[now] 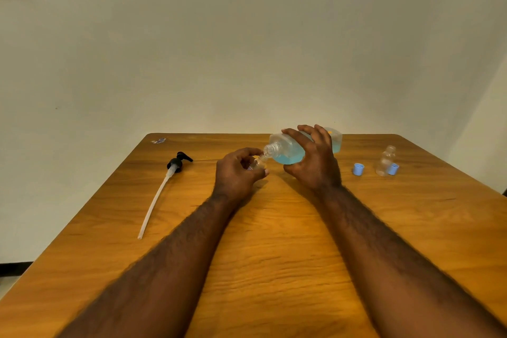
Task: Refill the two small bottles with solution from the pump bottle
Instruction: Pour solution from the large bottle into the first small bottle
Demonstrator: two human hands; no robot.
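1. Wooden table (274, 255) holds a detached pump head (178, 163) with its long tube at the left and a paper scrap (159, 141) at the far corner.
2. At the centre, the right hand (315, 162) grips the pump bottle (286, 147), tipped sideways, its neck meeting the small bottle (258, 163) pinched by the left hand (236, 173).
3. Small bottles number two: one is held, and the second small bottle (385, 160) stands upright at the right. Caps also number two: a blue cap (358, 169) lies near it and the other blue cap (393, 169) just beside it.

Right hand (312, 164) tips pump bottle (290, 149) onto left hand's (236, 173) small bottle (259, 163).
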